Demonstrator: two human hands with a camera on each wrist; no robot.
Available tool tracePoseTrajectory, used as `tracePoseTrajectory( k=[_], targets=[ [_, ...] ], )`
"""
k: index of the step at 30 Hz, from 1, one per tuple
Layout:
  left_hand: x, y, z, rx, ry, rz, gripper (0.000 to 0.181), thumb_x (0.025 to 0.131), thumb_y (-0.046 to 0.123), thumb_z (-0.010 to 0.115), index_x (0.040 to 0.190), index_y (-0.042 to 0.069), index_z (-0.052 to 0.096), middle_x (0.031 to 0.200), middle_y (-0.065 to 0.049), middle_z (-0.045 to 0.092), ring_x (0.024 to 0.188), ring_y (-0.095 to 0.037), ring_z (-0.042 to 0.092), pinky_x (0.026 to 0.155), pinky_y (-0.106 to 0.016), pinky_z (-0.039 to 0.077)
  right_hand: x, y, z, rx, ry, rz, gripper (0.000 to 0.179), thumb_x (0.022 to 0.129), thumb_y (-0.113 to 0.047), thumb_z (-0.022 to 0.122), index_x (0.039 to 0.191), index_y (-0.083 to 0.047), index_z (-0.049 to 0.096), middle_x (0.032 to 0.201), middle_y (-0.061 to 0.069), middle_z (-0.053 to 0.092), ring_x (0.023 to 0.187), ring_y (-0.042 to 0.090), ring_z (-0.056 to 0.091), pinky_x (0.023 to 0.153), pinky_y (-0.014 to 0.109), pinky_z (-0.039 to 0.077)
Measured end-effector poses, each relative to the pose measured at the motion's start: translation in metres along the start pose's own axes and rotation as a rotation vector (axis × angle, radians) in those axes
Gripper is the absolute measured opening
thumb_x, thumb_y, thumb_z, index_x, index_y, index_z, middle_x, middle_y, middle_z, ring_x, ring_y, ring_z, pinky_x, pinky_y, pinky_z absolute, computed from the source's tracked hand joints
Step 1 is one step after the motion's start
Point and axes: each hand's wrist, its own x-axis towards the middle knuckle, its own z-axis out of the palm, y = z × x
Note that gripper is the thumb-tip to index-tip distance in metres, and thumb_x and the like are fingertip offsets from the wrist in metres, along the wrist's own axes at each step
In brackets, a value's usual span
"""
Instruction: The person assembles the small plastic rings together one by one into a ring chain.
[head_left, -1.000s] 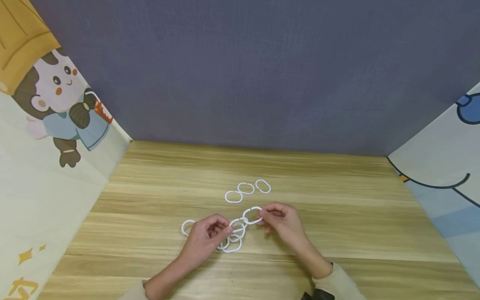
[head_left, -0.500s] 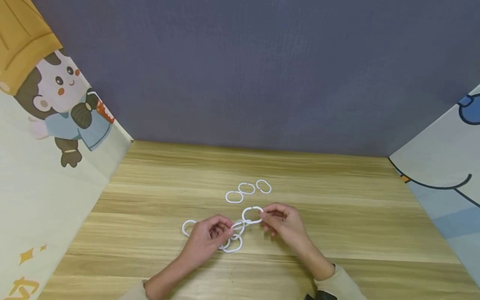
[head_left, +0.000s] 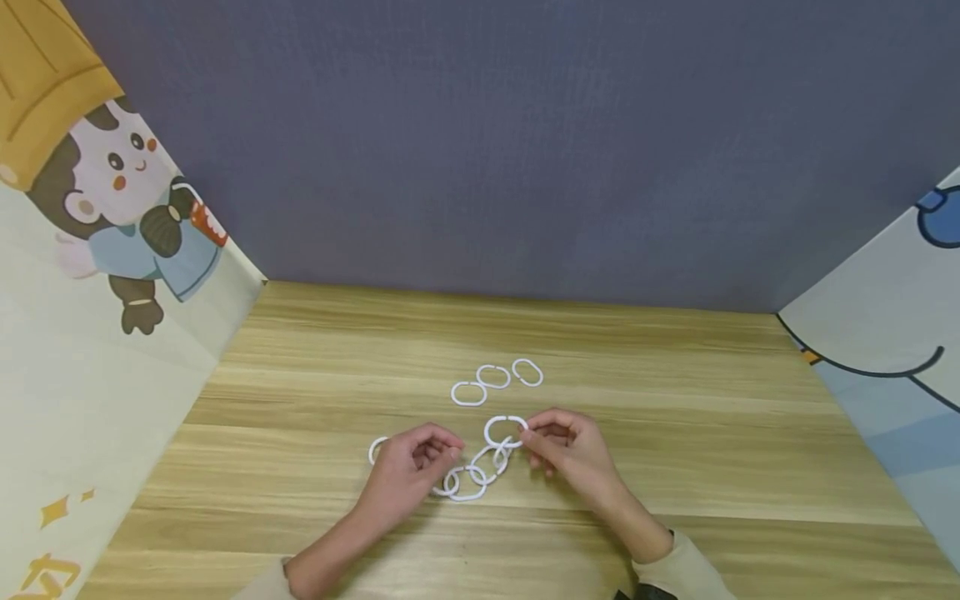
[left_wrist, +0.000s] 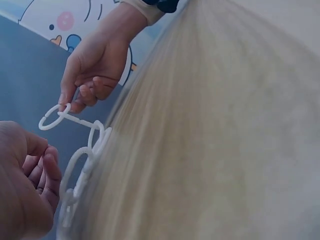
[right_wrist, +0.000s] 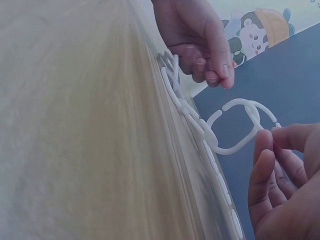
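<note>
A chain of white plastic C-shaped links (head_left: 468,498) lies on the table between the two hands. My right hand (head_left: 566,447) pinches the end link (head_left: 486,432) between thumb and fingertips, holding it raised above the table. From that link the chain slants down to the left, partly behind the left hand. My left hand (head_left: 407,467) is beside the chain, fingers loosely curled. In the left wrist view nothing shows between the left fingertips (left_wrist: 49,156). Part of another white link (head_left: 371,451) shows left of the left hand; whether it joins the chain is hidden.
Beyond the hands, three loose white links (head_left: 492,367) lie in a slanting row on the wooden table (head_left: 637,375). A dark blue-grey panel (head_left: 480,167) stands at the back. Cartoon-printed panels (head_left: 187,333) flank the table.
The left hand has let go of a chain link and its fingertips are now apart from it. The links beside it have spread out towards the right hand, which keeps pinching the end link.
</note>
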Motion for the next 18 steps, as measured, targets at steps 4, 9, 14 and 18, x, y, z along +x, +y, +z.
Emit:
tracePoseTrajectory(
  k=[4,9,14,18],
  targets=[
    [0.002,0.006,0.002,0.004,0.008,0.010,0.008,0.099,0.003,0.080,0.107,0.002,0.080,0.091,-0.007,0.075,0.076,-0.009,0.065,0.065,-0.020,0.056,0.000,0.002,0.000,-0.012,-0.018,-0.037,0.024,0.096,0.003,0.080,0.114,0.016,0.070,0.093,0.017,0.075,0.064,0.011,0.068,0.053,0.020,0.053],
    [0.005,0.010,0.007,0.006,0.014,0.026,0.011,0.098,0.004,0.082,0.109,0.003,0.080,0.092,-0.005,0.075,0.077,-0.009,0.065,0.068,-0.021,0.058,-0.002,0.003,0.001,-0.019,-0.037,-0.063,0.024,0.096,0.003,0.080,0.114,0.015,0.071,0.094,0.018,0.076,0.064,0.011,0.069,0.053,0.021,0.054],
    [0.007,0.010,0.011,0.014,0.002,0.041,0.014,0.099,0.012,0.084,0.110,0.005,0.081,0.092,-0.002,0.076,0.077,-0.009,0.066,0.069,-0.022,0.059,-0.005,0.002,0.002,-0.032,-0.053,-0.056,0.026,0.096,0.000,0.081,0.115,0.015,0.070,0.095,0.017,0.076,0.065,0.011,0.069,0.053,0.021,0.054],
    [0.007,0.010,0.012,0.017,-0.004,0.051,0.014,0.098,0.014,0.085,0.108,0.005,0.082,0.089,-0.001,0.075,0.076,-0.008,0.065,0.068,-0.022,0.058,-0.007,0.001,0.003,-0.038,-0.074,-0.067,0.026,0.096,0.000,0.081,0.114,0.015,0.070,0.095,0.021,0.075,0.066,0.011,0.069,0.054,0.021,0.055]
  ],
)
